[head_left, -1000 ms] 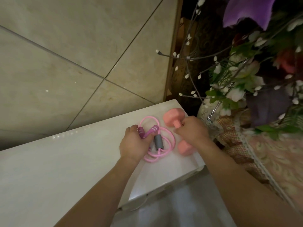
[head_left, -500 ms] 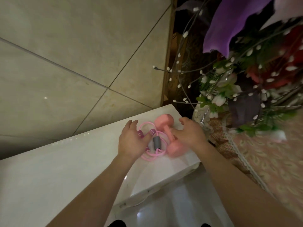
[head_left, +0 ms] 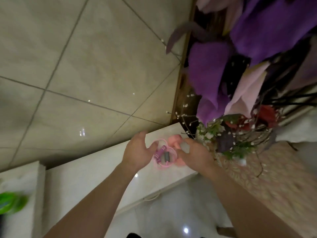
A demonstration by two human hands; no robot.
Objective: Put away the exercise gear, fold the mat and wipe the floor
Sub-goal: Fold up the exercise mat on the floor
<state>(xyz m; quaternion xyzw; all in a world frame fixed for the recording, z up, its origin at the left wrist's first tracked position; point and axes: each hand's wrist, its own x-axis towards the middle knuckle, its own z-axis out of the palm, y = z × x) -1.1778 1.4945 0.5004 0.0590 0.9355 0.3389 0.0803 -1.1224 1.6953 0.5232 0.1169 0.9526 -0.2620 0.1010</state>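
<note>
Counter (head_left: 96, 176): white glossy top under both hands, bearing the gear at its far corner.
Flower arrangement (head_left: 240, 93): purple blooms and twigs crowding just right of the right hand; draw back low to avoid snagging.
Left hand (head_left: 137, 152): fingers spread, gripping nothing, just left of the rope.
Right hand (head_left: 195, 155): loosely open, partly covering the dumbbell.
Dumbbell (head_left: 174, 140): pink, beneath the right fingertips; settle it flat so it cannot roll.
Jump rope (head_left: 163, 156): coiled pink, between the hands; keep loops tucked inside the edge.

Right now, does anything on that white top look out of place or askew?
Nothing stands out. The rope lies coiled beside the dumbbell near the corner of the white top, both hands open around them. The frame is blurred, so fine damage cannot be ruled out.
</note>
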